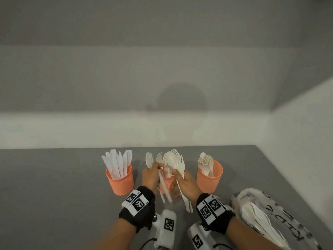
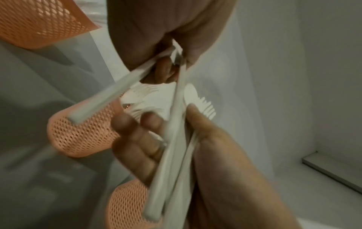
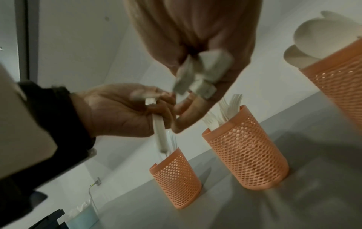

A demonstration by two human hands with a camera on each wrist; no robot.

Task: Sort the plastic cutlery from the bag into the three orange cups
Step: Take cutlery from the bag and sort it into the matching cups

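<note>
1. Head view: three orange perforated plastic cups stand in a row on the grey table [image 1: 54,186], well apart from each other.
2. The left orange cup [image 1: 120,183] holds white plastic knives [image 1: 118,162] upright.
3. The right orange cup [image 1: 209,179] holds cream plastic spoons [image 1: 205,162].
4. The middle orange cup [image 1: 166,184] sits partly hidden behind both hands; forks [image 3: 225,113] stand in it, as the right wrist view shows.
5. The left hand [image 1: 151,177] pinches a few white handles, fingers curled round them, just in front of the middle cup.
6. The right hand [image 1: 185,184] grips a mixed bunch of cream forks and a spoon [image 1: 173,161], heads fanned upward above the middle cup.
7. The clear plastic bag [image 1: 270,217] with dark lettering lies at the table's right, with white cutlery inside.
8. Both wrist views are blurred.
</note>
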